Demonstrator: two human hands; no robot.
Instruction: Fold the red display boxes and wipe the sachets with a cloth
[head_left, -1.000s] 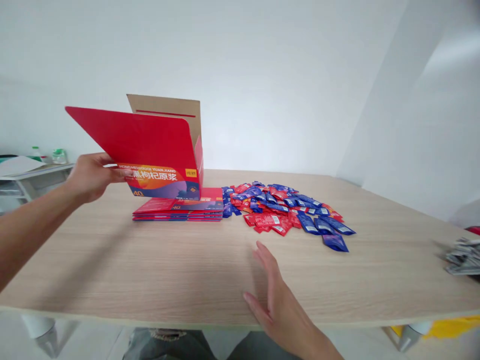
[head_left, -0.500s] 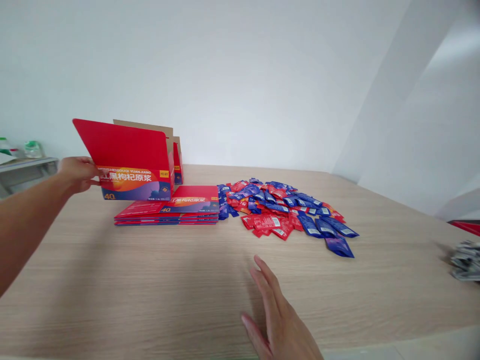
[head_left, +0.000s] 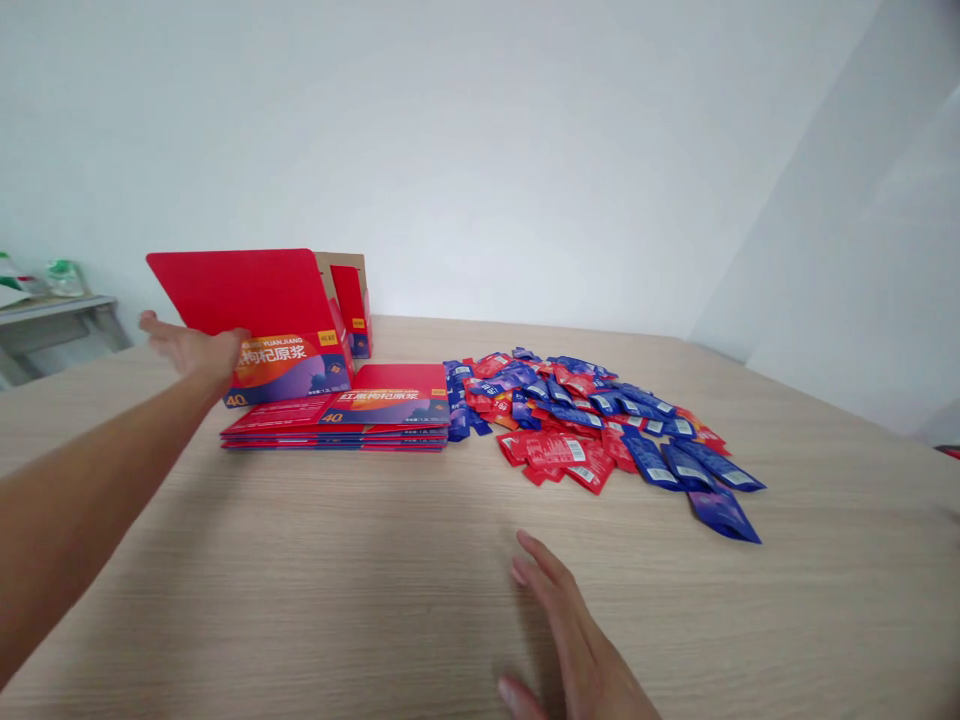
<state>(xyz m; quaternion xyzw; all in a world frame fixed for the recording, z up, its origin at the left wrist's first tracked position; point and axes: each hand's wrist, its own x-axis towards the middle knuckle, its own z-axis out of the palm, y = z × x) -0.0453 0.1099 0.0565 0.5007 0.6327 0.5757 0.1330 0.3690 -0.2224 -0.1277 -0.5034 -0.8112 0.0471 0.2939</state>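
Observation:
An opened red carton [head_left: 289, 345] with orange and purple print stands on the wooden table [head_left: 337, 560] at the far left, its red lid flap raised. My left hand [head_left: 191, 348] is stretched out against the carton's front left side, fingers spread, not gripping. Just in front of the carton lies a stack of flattened red cartons [head_left: 341, 418]. To the right spreads a heap of red and blue sachets [head_left: 600, 425]. My right hand [head_left: 574, 640] rests flat on the table near the front edge, fingers extended, holding nothing.
A white wall runs behind the table. At the far left stands a grey shelf [head_left: 52, 310] with small bottles [head_left: 60, 275] on it.
The carton has been set down behind the flat stack and farther left. My left hand has let go of it and opened. My right hand stays flat on the table.

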